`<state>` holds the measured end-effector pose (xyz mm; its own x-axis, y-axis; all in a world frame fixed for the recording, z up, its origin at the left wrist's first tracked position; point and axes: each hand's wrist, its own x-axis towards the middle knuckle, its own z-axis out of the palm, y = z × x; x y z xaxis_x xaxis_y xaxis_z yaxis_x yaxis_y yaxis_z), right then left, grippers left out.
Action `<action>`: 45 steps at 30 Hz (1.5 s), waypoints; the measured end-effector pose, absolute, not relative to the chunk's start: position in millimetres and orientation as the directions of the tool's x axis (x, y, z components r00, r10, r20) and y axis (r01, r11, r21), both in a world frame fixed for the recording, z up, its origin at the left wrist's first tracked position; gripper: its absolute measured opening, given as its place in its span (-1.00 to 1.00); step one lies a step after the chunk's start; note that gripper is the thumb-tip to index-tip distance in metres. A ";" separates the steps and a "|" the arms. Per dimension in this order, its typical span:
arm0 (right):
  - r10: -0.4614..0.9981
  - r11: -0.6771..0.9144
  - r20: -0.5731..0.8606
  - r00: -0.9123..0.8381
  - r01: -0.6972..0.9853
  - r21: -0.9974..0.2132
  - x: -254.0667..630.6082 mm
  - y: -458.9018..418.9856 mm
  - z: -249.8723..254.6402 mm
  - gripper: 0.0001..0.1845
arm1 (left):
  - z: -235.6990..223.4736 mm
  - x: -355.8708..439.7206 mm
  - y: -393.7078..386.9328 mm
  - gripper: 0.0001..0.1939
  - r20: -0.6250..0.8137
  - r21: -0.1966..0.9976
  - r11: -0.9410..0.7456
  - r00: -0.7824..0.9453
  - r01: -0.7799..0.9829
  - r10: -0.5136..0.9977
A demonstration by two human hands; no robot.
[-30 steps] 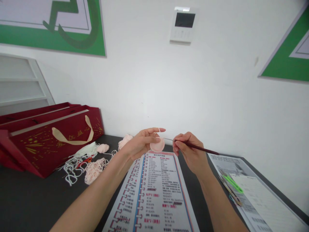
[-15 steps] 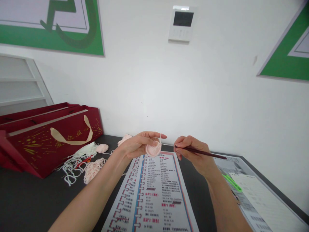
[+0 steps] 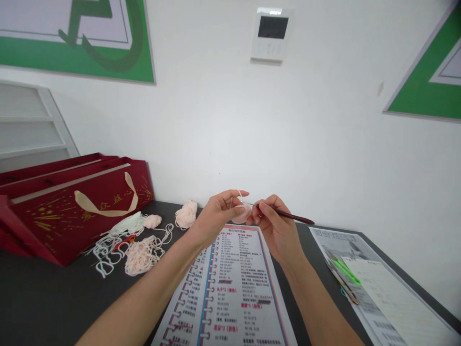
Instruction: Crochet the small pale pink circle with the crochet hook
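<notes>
Pinched in my left hand [image 3: 223, 211] is a small round piece of pale pink crochet [image 3: 240, 215], partly covered by the fingers. A strand of pink yarn runs over my raised left index finger. My right hand [image 3: 274, 222] is closed around a crochet hook [image 3: 293, 218] with a dark red handle. Its thin metal shaft points left and reaches the crochet piece at the left fingertips. Whether the tip is inside a stitch is too small to tell. Beneath both hands lies a printed pattern sheet [image 3: 245, 269] with a drawn spiral binding.
Left of my hands lie a pink yarn ball [image 3: 186, 214], loose pink yarn [image 3: 141, 255] and white yarn [image 3: 108, 247]. Red gift bags [image 3: 82, 206] stand behind them against the wall. At right, papers [image 3: 389, 288] carry a green clip-like tool [image 3: 345, 270] and a slim pointed tool [image 3: 342, 282].
My right hand has moved left with the hook, bringing its shaft to the crochet piece. My left hand has shifted slightly right and turned, uncovering more of the yarn ball behind it.
</notes>
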<state>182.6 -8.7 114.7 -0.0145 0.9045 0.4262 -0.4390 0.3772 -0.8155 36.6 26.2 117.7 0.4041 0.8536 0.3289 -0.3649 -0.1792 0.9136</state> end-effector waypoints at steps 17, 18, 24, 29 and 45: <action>0.732 0.671 0.678 -0.057 0.228 -0.705 201.9 -16.1 110.5 -0.88 | 119.9 35.9 23.2 -0.68 0.352 0.920 -0.263 0.315 -0.292 0.882; 0.711 0.686 0.701 -0.059 0.278 -0.673 200.2 -17.0 109.3 -0.88 | 119.6 36.9 22.8 -0.69 0.359 0.918 -0.277 0.298 -0.283 0.885; 0.604 0.706 0.797 0.027 0.446 -0.550 179.7 -20.3 99.5 -0.87 | 112.9 43.4 23.2 -0.69 0.430 0.897 -0.392 0.200 -0.204 0.880; 0.739 0.608 0.620 0.262 0.135 -0.782 166.8 -20.7 99.6 -0.85 | 111.1 41.9 24.5 -0.66 0.465 0.885 -0.456 0.145 -0.092 0.874; 0.293 0.871 0.861 -0.416 0.488 -0.061 203.3 7.1 89.4 -0.79 | 121.5 36.4 22.5 -0.52 0.275 0.954 -0.196 0.403 -0.228 0.873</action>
